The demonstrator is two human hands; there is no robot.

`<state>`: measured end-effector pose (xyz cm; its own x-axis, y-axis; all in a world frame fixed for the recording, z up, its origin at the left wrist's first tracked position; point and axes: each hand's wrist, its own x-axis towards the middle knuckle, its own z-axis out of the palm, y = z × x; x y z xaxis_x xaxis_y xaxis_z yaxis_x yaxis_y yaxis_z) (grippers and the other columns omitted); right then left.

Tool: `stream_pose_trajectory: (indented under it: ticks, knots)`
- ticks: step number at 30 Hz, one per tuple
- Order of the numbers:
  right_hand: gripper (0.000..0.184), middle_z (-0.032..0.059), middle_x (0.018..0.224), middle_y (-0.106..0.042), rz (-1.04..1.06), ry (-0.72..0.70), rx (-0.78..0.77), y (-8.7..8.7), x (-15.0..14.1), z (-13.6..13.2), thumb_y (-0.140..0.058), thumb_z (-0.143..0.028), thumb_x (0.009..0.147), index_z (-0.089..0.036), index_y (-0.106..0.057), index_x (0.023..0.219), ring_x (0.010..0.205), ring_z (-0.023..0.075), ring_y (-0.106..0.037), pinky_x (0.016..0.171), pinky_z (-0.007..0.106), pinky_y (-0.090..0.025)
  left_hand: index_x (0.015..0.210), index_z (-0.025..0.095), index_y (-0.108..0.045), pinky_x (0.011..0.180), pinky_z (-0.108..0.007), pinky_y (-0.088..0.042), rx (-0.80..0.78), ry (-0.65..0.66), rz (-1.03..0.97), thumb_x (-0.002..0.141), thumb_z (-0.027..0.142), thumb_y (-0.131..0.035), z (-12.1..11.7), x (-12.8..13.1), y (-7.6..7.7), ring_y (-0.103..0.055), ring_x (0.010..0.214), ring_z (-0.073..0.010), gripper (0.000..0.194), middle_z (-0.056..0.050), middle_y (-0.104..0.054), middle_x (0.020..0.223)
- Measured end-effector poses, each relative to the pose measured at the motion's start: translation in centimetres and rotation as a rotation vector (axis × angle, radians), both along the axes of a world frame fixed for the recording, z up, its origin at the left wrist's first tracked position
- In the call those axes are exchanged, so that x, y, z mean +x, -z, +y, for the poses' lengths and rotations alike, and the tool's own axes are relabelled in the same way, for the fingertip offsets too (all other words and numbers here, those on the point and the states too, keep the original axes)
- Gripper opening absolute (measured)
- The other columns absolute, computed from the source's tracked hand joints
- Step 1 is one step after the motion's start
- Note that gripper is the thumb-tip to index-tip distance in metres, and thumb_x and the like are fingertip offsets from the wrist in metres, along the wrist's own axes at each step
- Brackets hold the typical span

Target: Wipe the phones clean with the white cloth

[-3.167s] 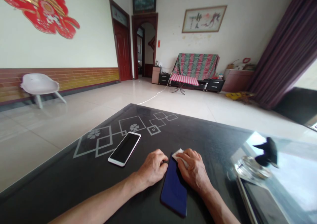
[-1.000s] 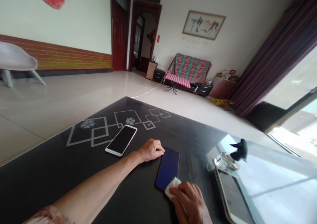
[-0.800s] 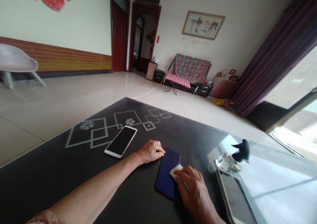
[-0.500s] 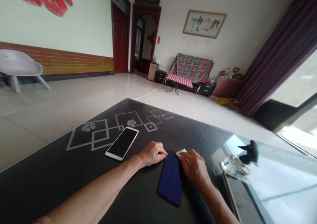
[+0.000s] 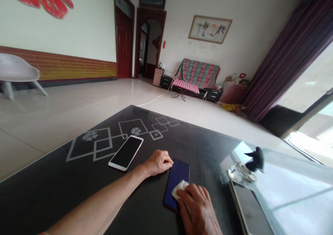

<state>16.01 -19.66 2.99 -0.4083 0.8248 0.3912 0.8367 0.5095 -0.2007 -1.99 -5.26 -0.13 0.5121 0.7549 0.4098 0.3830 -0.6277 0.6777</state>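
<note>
A blue-screened smartphone (image 5: pixel 180 169) lies flat on the black table (image 5: pixel 145 200) in front of me. With fingers curled closed, my left hand (image 5: pixel 159 163) grips the phone's upper left edge at the fingertips. My right hand (image 5: pixel 199 205) is closed around a crumpled white tissue (image 5: pixel 180 189) and presses it on the lower part of the screen. The tissue and fingers cover some of the phone's lower right side. To the left, a second smartphone with a white frame (image 5: pixel 126 153) rests face up, its screen dark.
On the right stands a clear spray bottle (image 5: pixel 241 172) with a black nozzle (image 5: pixel 256 159). Beside it lies a dark flat panel with a pale edge (image 5: pixel 238 203). Grey squares and flowers (image 5: pixel 135 131) decorate the tabletop. A white chair (image 5: pixel 18 68) stands far left.
My right hand has slid the tissue from the phone's upper right edge down across the screen toward me. The left hand keeps its place at the phone's edge. The view has shifted slightly.
</note>
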Motion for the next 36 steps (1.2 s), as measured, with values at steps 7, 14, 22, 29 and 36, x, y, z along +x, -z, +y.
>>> stream_pose_trajectory:
  ticks: [7, 14, 22, 29, 36]
  knots:
    - [0.016, 0.0027, 0.082, -0.056, 0.002, 0.086, 0.010, -0.2, -0.9, 3.3, -0.050, -0.024, 0.089, -0.024, -0.066, 0.087, 0.077, 0.0162, -0.052, 0.074, 0.032, -0.035, 0.078, 0.021, -0.077, 0.059, -0.018, -0.044, -0.001, -0.018, 0.016, 0.072, 0.011, -0.064, -0.2, -0.1, -0.4, -0.060, 0.061, -0.0102, 0.017, 0.002, -0.065, 0.070]
    - [0.023, 0.0038, 0.082, -0.058, -0.063, 0.158, 0.088, -0.1, -0.8, 8.3, -0.045, -0.025, 0.092, -0.023, -0.068, 0.086, 0.077, 0.0157, -0.052, 0.073, 0.031, -0.033, 0.088, 0.021, -0.075, 0.065, -0.020, -0.046, 0.024, -0.069, 0.011, 0.079, 0.011, -0.057, 0.0, 0.0, -0.2, -0.062, 0.067, -0.0117, 0.022, 0.000, -0.068, 0.076]
    - [0.021, 0.0038, 0.084, -0.057, -0.066, 0.150, 0.069, -0.2, -1.5, 8.2, -0.046, -0.024, 0.092, -0.023, -0.067, 0.089, 0.077, 0.0157, -0.050, 0.074, 0.031, -0.032, 0.093, 0.019, -0.074, 0.070, -0.022, -0.047, 0.045, -0.088, 0.013, 0.083, 0.012, -0.050, 0.1, 0.0, -0.4, -0.064, 0.073, -0.0144, 0.027, -0.003, -0.068, 0.080]
    - [0.017, 0.0030, 0.084, -0.054, 0.025, 0.031, -0.016, -0.2, -2.1, 2.1, -0.047, -0.022, 0.090, -0.024, -0.063, 0.085, 0.076, 0.0161, -0.049, 0.072, 0.031, -0.035, 0.088, 0.021, -0.076, 0.071, -0.022, -0.047, 0.038, -0.077, -0.002, 0.080, 0.012, -0.054, -0.1, 0.1, -0.4, -0.064, 0.073, -0.0133, 0.025, -0.002, -0.069, 0.080]
    - [0.015, 0.0032, 0.084, -0.055, 0.078, -0.042, -0.027, 0.6, -1.3, 0.5, -0.049, -0.022, 0.088, -0.026, -0.063, 0.088, 0.077, 0.0174, -0.050, 0.072, 0.032, -0.037, 0.082, 0.020, -0.077, 0.067, -0.021, -0.048, 0.028, -0.046, -0.019, 0.074, 0.012, -0.060, -0.1, 0.1, -0.4, -0.063, 0.068, -0.0130, 0.020, -0.001, -0.067, 0.076]
